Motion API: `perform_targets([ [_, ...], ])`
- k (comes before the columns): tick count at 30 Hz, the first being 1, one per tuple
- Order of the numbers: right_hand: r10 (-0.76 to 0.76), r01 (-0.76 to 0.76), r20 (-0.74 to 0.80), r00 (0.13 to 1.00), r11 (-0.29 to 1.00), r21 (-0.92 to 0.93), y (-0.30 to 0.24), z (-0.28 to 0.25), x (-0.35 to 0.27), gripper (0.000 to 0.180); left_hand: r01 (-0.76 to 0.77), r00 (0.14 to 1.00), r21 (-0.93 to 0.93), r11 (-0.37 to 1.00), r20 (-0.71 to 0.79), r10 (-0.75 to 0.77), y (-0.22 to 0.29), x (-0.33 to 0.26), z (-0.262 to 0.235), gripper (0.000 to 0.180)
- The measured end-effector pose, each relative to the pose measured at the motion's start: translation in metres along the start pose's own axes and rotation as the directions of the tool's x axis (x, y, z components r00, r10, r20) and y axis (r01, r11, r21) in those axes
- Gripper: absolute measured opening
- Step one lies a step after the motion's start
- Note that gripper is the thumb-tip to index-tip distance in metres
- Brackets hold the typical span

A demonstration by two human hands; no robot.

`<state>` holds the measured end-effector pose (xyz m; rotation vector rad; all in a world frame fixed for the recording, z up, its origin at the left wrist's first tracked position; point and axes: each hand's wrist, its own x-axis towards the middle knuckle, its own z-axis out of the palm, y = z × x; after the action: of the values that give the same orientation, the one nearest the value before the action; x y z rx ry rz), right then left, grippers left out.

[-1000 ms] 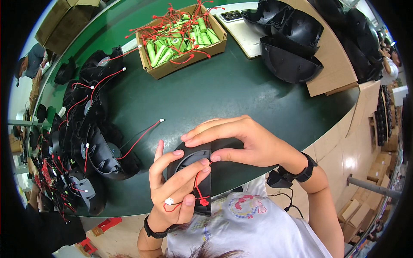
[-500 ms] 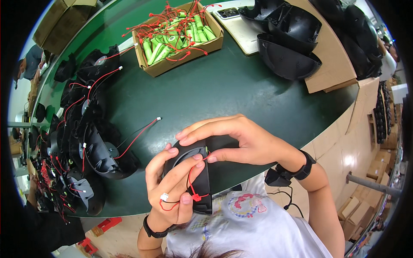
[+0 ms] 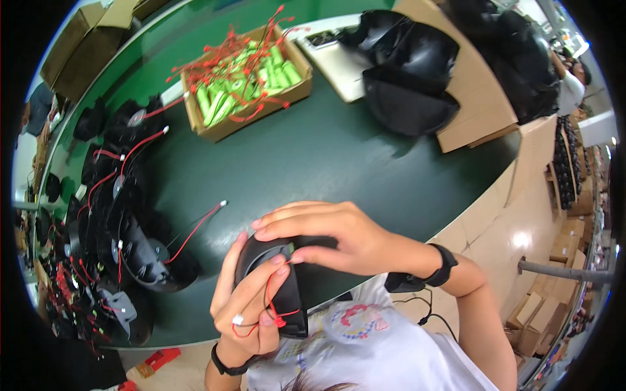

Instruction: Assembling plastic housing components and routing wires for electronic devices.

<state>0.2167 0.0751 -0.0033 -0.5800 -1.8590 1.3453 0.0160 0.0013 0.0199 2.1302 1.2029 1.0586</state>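
A black rounded plastic housing (image 3: 297, 306) is held between my two hands near the table's front edge. My left hand (image 3: 251, 309) wraps it from the left, its fingers bent over the inner side. Red and black leads (image 3: 271, 293) run past those fingers to a small white connector (image 3: 237, 319) and a red piece (image 3: 279, 322). My right hand (image 3: 339, 238) closes over the far end, fingers outside and thumb at the inner edge, touching the lead. Beside that thumb, a sliver of a green cell (image 3: 291, 248) shows inside; the rest of it is hidden.
Ahead stands a cardboard box (image 3: 218, 130) of green cells (image 3: 225, 94) with red leads. Black housings (image 3: 150, 251) with wired round parts line the left. Empty-looking black shells (image 3: 411, 101) lie on cardboard (image 3: 479, 120) at the far right, beside a pale tray (image 3: 342, 72).
The whole view has shifted, so the table things sit further left and lower. Both hands keep their grip on the housing, with the right thumb still at the lead.
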Motion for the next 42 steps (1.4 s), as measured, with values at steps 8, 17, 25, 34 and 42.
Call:
perform_targets([
  [8, -0.315, -0.222, -0.558, 0.768, 0.687, -0.692, -0.041, -0.078, -0.013, 0.03, 0.032, 0.985, 0.112, 0.993, -0.173, -0.012, -0.013, -0.007, -0.008, 0.044],
  [17, -0.324, -0.197, -0.262, 0.909, 0.222, -0.955, -0.036, -0.144, 0.001, 0.025, 0.046, 0.968, 0.152, 0.987, -0.25, -0.006, -0.024, -0.01, -0.02, 0.041],
  [25, -0.221, 0.184, -0.45, 0.865, 0.975, -0.125, -0.061, -0.122, -0.007, 0.031, 0.058, 0.965, 0.13, 0.99, -0.263, -0.022, -0.023, -0.011, -0.019, 0.039],
  [34, 0.475, -0.452, 0.095, 0.875, 0.73, 0.512, 0.008, -0.025, 0.014, 0.057, 0.003, 0.973, 0.106, 0.994, -0.229, 0.022, -0.024, -0.004, -0.022, 0.036],
  [42, 0.265, -0.273, -0.077, 0.961, 0.955, -0.12, -0.011, -0.025, 0.026, 0.035, -0.039, 0.983, 0.033, 0.999, -0.178, 0.044, -0.029, -0.012, -0.019, 0.036],
])
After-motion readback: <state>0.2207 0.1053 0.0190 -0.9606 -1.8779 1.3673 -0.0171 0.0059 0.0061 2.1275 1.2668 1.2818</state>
